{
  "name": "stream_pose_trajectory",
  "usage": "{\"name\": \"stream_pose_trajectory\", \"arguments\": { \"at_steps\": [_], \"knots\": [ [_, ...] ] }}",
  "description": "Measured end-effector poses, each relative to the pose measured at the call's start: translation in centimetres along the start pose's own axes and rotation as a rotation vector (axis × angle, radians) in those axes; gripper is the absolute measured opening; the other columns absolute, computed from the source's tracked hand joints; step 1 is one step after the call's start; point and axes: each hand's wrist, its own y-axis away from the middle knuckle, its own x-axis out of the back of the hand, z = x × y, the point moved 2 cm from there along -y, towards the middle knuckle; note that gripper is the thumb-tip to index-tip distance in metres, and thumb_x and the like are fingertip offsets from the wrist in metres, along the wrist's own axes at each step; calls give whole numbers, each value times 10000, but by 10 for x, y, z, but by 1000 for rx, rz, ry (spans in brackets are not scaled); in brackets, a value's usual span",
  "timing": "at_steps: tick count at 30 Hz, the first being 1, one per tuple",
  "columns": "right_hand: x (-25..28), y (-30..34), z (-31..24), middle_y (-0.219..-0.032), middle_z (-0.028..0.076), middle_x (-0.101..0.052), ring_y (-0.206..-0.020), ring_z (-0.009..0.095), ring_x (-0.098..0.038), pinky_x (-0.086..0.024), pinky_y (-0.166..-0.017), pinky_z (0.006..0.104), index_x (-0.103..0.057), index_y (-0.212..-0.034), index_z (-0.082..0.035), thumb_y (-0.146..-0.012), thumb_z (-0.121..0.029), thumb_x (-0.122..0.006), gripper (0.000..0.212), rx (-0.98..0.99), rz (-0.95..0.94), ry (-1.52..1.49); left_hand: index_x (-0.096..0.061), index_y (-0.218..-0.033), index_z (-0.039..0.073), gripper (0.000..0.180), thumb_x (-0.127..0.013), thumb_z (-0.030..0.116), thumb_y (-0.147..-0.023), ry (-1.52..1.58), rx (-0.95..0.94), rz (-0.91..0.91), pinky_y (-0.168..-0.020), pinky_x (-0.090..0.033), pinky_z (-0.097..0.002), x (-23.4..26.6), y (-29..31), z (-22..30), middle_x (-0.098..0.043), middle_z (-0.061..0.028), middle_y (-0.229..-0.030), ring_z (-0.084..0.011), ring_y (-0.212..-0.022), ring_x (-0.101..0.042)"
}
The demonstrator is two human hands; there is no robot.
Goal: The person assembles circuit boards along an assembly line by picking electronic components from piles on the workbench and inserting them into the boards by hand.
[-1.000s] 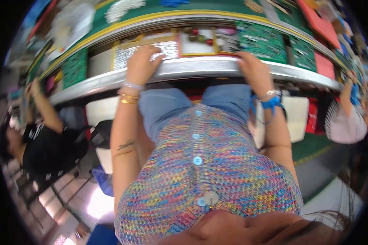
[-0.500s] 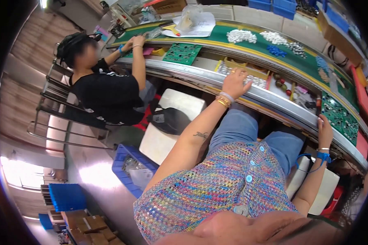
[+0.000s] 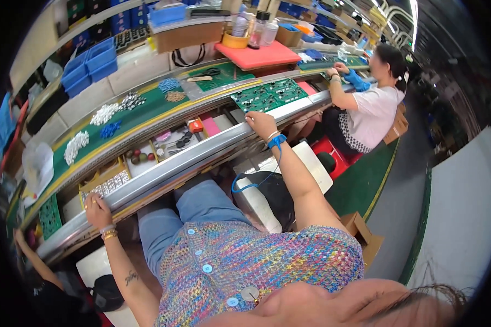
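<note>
Metal bench rail (image 3: 169, 168), right hand (image 3: 262, 125) atop, circuit board (image 3: 270, 95) just beyond

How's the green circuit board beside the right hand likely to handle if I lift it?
The green circuit board looks thin and flat, so it's probably stiff and fairly light. Small parts dot its upper face, so they may be fragile if pressed; edges seem a safer grip. Being flat, it's likelier to slide than roll.

Green circuit board (image 3: 271, 96), silver rail (image 3: 166, 168), blue wrist strap (image 3: 277, 140), multicoloured flecked knit top (image 3: 278, 250), blue denim (image 3: 210, 201), coral-red slab (image 3: 253, 55)
</note>
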Motion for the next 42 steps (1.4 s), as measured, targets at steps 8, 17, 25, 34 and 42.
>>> {"name": "stream_pose_trajectory", "arguments": {
  "at_steps": [8, 17, 25, 34, 42],
  "knots": [
    [11, 4, 122, -837, 73, -666, -777, 290, -637, -505, -685, 396, -650, -928, -161, -845, -303, -570, 183, -162, 144, 47, -576, -738, 3, 217, -442, 92, -884, -4, -29, -11, -774, -432, -412, 16, -2, 41, -590, -147, -847, -338, -813, -542],
    [25, 5, 89, -1019, 138, -642, -926, 337, -589, -470, -798, 424, -630, -1049, -69, -888, -206, -467, 268, -158, 26, -9, -636, -733, 67, 74, -640, 132, -697, -93, 186, -75, -779, -487, -398, 50, 22, 57, -639, -122, -911, -308, -860, -602],
    [18, 41, -59, -1217, 153, -551, -1223, 374, -418, -336, -1012, 441, -566, -1154, -34, -832, -165, -607, 350, 402, 7, -203, -648, -873, 103, 181, -659, 156, -701, 85, 113, 59, -848, -465, -397, 97, 14, 103, -609, -82, -1008, -302, -999, -557],
    [26, 53, -75, -1009, 189, -628, -943, 372, -571, -438, -837, 419, -619, -1065, -37, -852, -251, -582, 304, 296, -286, -319, -555, -1174, 49, 500, -628, 125, -685, -131, 238, -88, -1047, -299, -450, 148, 39, -4, -436, -195, -1295, -373, -1237, -370],
    [42, 21, -197, -853, 94, -636, -857, 290, -594, -473, -730, 398, -640, -881, -99, -802, -191, -625, 122, 646, -434, -355, -629, -975, 58, 241, -662, 75, -737, 214, 155, -264, -938, -383, -420, 150, 5, 58, -577, -125, -1079, -327, -1049, -512]
  ]
}}
